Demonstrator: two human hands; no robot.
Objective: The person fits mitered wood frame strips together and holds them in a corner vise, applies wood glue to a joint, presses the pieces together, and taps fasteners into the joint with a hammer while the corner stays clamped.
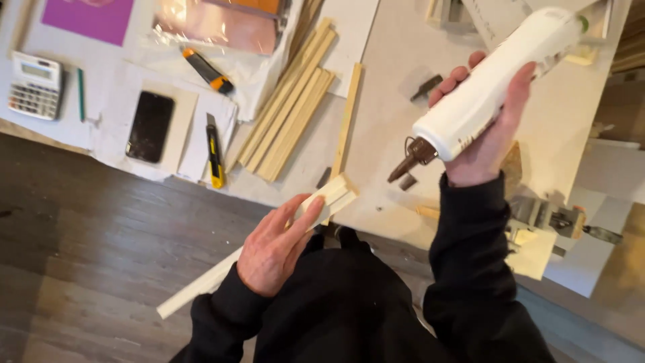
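— What's in each hand?

— The right hand (485, 128) has its grip wrapped around a white glue gun with a brown nozzle (484, 94), nozzle pointing down-left above the bench (393, 81). The left hand (277, 245) pinches a long pale wooden strip (329, 196), whose end lies just below-left of the nozzle, not touching.

— Anything else about?

— A bundle of loose wooden slats (289, 114), a yellow utility knife (214, 156), a black phone (150, 126), a grey calculator (35, 85), a purple sheet (91, 19).

I see a pale work surface (390, 121) across the upper frame, above dark wood flooring (101, 235). Lying on it: a calculator (35, 85) at upper left, a black phone (150, 126) (on white paper), a yellow utility knife (213, 153), and wooden strips (289, 107) at upper centre.
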